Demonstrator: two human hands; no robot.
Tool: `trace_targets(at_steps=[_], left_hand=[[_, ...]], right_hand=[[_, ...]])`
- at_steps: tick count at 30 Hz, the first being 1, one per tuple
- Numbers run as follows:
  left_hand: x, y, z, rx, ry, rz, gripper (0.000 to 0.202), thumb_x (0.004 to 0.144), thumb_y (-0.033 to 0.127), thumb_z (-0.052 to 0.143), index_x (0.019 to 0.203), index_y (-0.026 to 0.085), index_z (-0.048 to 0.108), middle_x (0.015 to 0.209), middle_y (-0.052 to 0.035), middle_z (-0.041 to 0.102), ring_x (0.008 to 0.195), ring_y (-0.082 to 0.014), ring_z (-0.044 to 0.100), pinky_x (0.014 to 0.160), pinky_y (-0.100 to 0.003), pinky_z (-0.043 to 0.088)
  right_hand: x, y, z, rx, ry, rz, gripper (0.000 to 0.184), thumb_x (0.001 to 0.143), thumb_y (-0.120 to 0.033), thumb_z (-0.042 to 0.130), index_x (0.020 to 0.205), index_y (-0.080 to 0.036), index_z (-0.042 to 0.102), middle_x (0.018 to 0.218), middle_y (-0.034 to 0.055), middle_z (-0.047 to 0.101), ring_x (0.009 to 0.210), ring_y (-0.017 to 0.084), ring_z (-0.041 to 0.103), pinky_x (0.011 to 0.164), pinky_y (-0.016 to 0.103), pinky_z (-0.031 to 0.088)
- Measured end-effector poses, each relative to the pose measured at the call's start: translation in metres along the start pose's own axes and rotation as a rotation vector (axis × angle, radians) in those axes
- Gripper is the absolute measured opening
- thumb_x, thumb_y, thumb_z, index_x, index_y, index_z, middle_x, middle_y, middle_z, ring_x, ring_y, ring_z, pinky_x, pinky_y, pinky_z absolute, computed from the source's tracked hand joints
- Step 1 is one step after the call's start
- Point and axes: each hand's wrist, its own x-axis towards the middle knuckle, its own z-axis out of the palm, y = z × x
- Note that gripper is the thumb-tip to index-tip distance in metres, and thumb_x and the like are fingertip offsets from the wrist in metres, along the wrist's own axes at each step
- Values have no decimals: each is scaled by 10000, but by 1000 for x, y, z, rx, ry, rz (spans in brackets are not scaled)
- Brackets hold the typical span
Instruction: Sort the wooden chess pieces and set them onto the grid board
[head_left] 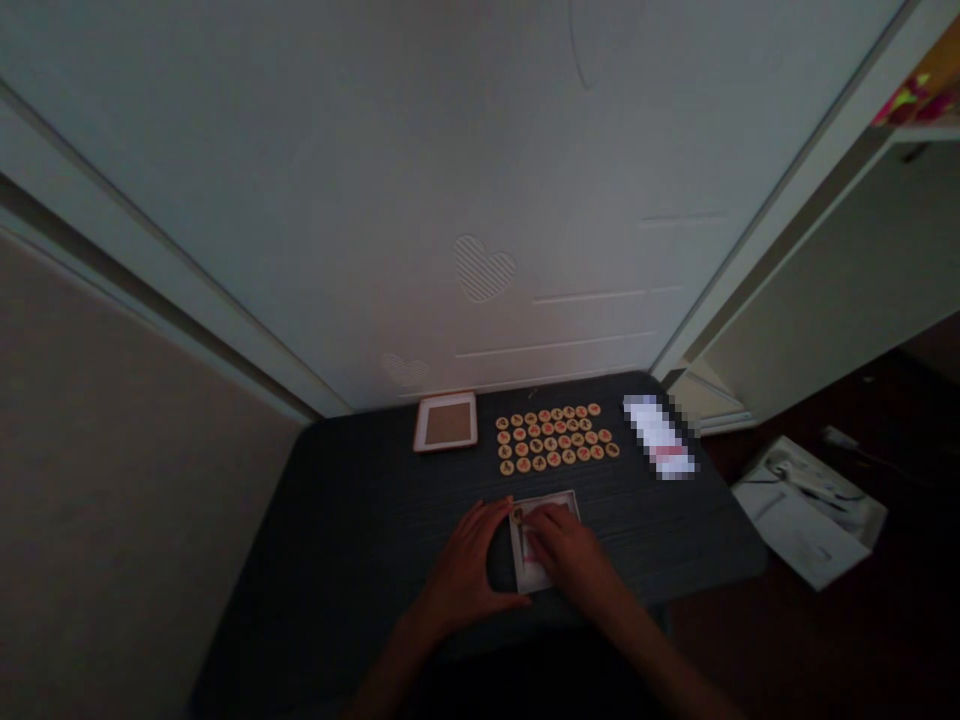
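On a dark table (352,530) lies a white folded sheet or flat box (568,505) near the front edge. My left hand (465,570) curls against its left edge, fingers bent round the side. My right hand (570,555) rests flat on top of it, fingers stretched out and covering most of it. Behind it, several round wooden pieces (555,438) with red and dark marks lie in neat rows.
A shallow square box lid (445,422) sits at the back left of the table. A blurred white object (660,437) lies at the back right. A white wall (480,200) stands behind. A white bag (810,510) lies on the dark floor to the right.
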Motion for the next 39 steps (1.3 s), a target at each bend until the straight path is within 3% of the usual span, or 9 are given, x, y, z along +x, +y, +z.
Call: trace_targets(at_steps=[5,15,22,39], left_hand=[[0,2,-2,1,3,10,1215,547,576,904,1548,280,283,1559,-124,423,1448,-395,361,1185,-635,310],[2,8,-10,87,-42,59,1065,602,641,854,1508,316,398,1582,-90,395,1441,-380,373,1190,-616,306],[2,6,-8,122,-69,47,1026,628,672,824,1507,341,413,1601,-74,360,1455,-391,337,1183,-623,309],[2,7,-9,155,-86,66,1028,650,667,814,1530,368,378,1606,-81,341,1453,-418,326,1165,-646,323]], right_hand=[[-20,6,-14,63,70,-86,229,970,-160,509,1125,-240,658,1089,75,686,1014,215,656,926,369,560],[-39,59,-42,6,293,21,211,982,-291,538,1136,-244,672,1084,95,696,1031,249,659,939,448,568],[-53,78,-36,-10,253,29,323,970,-352,571,1272,-257,630,1265,108,651,1184,269,608,1026,499,523],[-52,80,-34,-24,250,16,288,974,-357,559,1227,-265,662,1166,90,712,1121,272,646,1002,504,526]])
